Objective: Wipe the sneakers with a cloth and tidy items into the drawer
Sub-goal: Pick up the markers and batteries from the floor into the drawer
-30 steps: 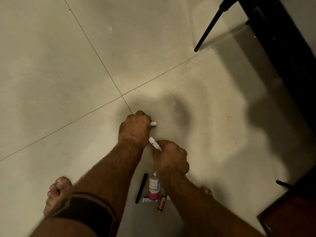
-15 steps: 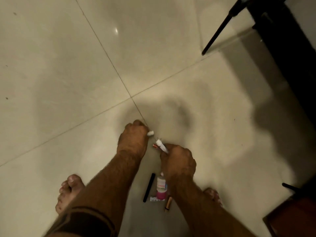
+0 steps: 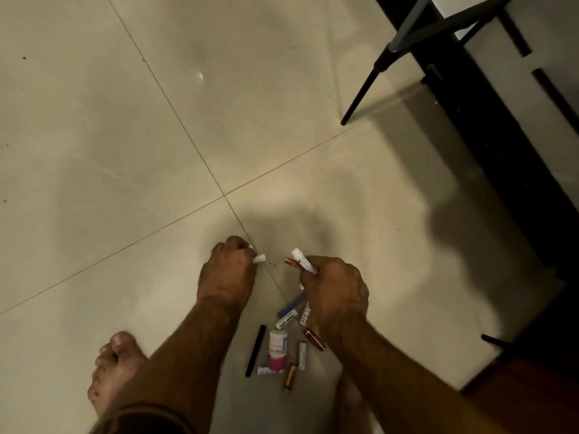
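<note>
Fingers (image 3: pixel 308 270) of your right hand (image 3: pixel 335 292) clamp a white tube (image 3: pixel 303 260) and a battery (image 3: pixel 291 263); your left hand (image 3: pixel 225 270) pinches a small white cap (image 3: pixel 259 258). Below them, a pink-based bottle (image 3: pixel 277 350) and loose batteries (image 3: pixel 289 378) lie on the floor (image 3: pixel 125 151).

Tiled floor (image 3: pixel 131 151): batteries (image 3: pixel 289 378), small bottle (image 3: pixel 277 350), black stick (image 3: pixel 255 350).

Dim, warm light; soft shadows
</note>
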